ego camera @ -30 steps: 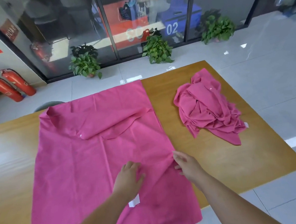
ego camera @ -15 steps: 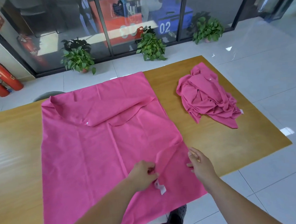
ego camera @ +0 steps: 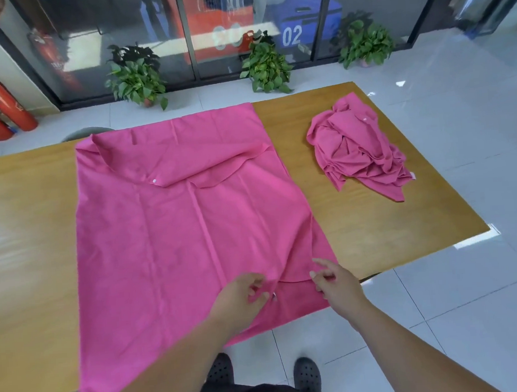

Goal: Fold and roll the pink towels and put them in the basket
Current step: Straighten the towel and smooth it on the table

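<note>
Pink thin cloth, so I'd guess it's light, floppy and a bit slidey on wood. Best grabbed at corners or hems, not mid-sheet. The spread towel fills the middle of the table and the crumpled towel sits upper right. My left hand pinches a raised ridge near the spread towel's lower-right corner. My right hand is loose-fingered, fingertips just touching that ridge.

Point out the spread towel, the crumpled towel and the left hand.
spread towel [ego camera: 169, 248], head view, flat middle of the cloth.
crumpled towel [ego camera: 358, 155], head view, centre of the heap.
left hand [ego camera: 240, 298], head view, back of the hand.
</note>
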